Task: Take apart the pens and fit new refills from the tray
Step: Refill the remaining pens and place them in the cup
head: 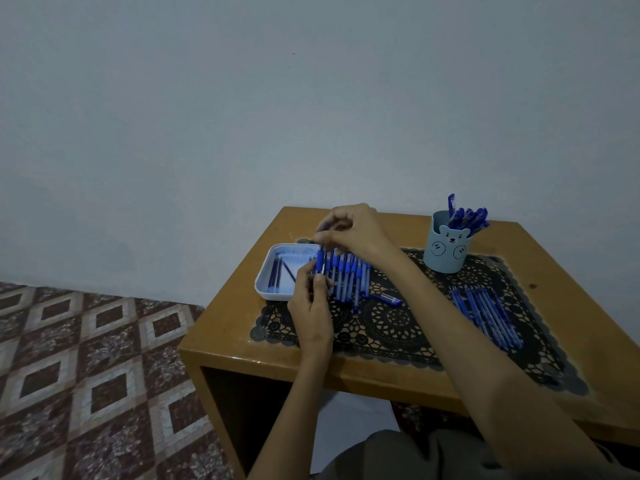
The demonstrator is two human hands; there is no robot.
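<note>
Small orange-brown wooden tabletop [543,261], glossy, set against a plain pale grey-blue wall [242,116]. Open cavity under the top. Floor [86,358] is tiled in a brown and off-white diamond pattern. A black lace-pattern mat [398,323] covers most of the top.

Pen [320,262] is held roughly upright in the air, over the right edge of the white tray [262,289].
- Left hand [311,306]: fingers [313,273] wrapped round the pen's lower barrel.
- Right hand [356,230]: fingers [325,234] pinched together on the pen's top end, just above the blue grip section. Can't tell if the parts are separated; that spot is blurred.

On the surface:
- Tray sits at the left edge of the mat, with a few dark refills [275,277] lying in it.
- Row of pens [346,280] lies side by side on the mat just beside the tray, partly behind the hands.
- Loose blue piece [387,299] lies on the mat near that row; too small to identify.
- Second row of pens [488,315] is on the right side of the mat, well apart from the first.
- Pale blue bear-face cup [446,252] stands at the back right, holding a bunch of blue pens [467,218].

Grey clothing [398,455] is at the bottom edge.
</note>
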